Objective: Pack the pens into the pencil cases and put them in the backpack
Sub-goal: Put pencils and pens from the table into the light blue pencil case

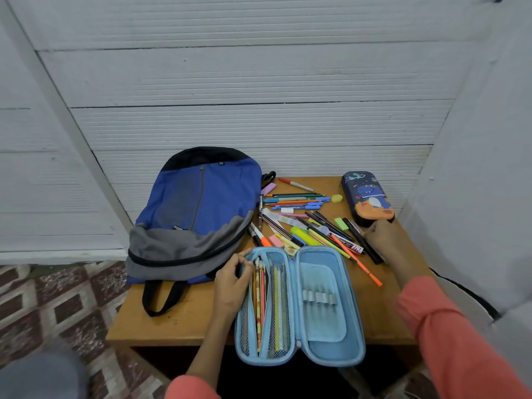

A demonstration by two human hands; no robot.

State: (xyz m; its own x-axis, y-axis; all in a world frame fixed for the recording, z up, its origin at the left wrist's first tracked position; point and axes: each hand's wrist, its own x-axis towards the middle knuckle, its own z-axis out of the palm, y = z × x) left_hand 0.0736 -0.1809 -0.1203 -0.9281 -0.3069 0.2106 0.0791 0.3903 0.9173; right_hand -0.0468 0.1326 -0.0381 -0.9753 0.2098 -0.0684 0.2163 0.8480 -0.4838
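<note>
Hanging over the near edge of the table (178,321), the open blue pencil case (325,326) could tip to the floor if pressed at its near end. The left hand (233,279) pinches its mesh pocket (276,262) beside the pencils (260,295) inside; a tug might spill them. Farther right, the right hand (383,236) curls round a black marker (361,240) beside the loose pens (302,217), which could roll off. The backpack (195,208) lies far left, the dark pencil case (367,198) far right.

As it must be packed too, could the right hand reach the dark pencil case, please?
Probably yes: the right hand sits right beside the dark pencil case, nothing between, though it holds a black marker.
</note>
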